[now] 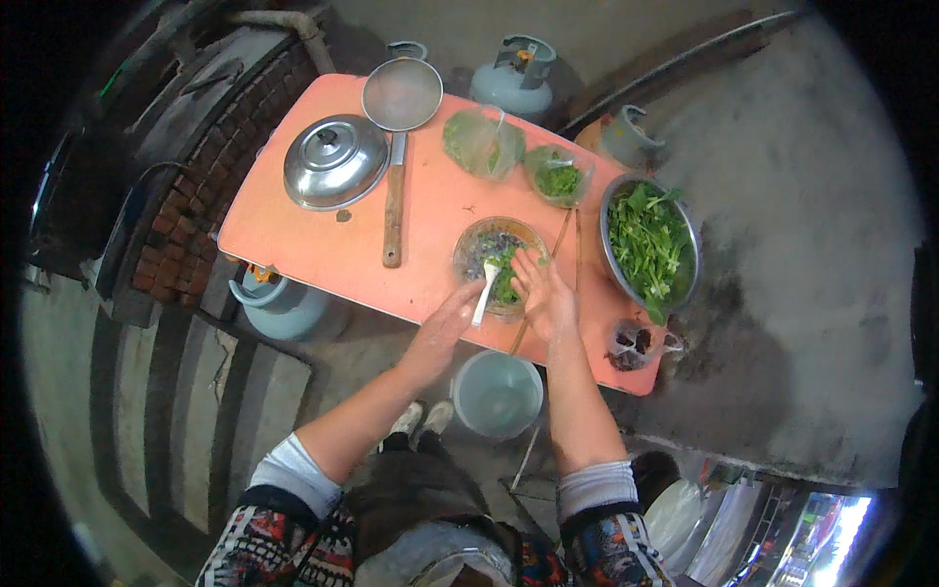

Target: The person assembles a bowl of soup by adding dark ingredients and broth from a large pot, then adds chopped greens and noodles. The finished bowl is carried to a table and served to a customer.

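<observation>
A round bowl (463, 246) on the pink table holds chopped green leaves (506, 287) and a dark mixture. A white plastic spoon (483, 299) rests with its head in the bowl and its handle over the near rim. My left hand (449, 323) is at the bowl's near left edge, close beside the spoon handle; whether its fingers touch the handle is unclear. Over the bowl's right side, my right hand (541, 292) is held with fingers spread and nothing in it.
The pink table (337, 249) bears a metal lid (336, 163), a wood-handled strainer (394, 213), bags of greens (484, 143) (559, 176), a metal bowl of leafy greens (649, 238) and a plastic bag of dark pieces (631, 345). A bucket (499, 396) and gas cylinders (511, 84) stand on the floor.
</observation>
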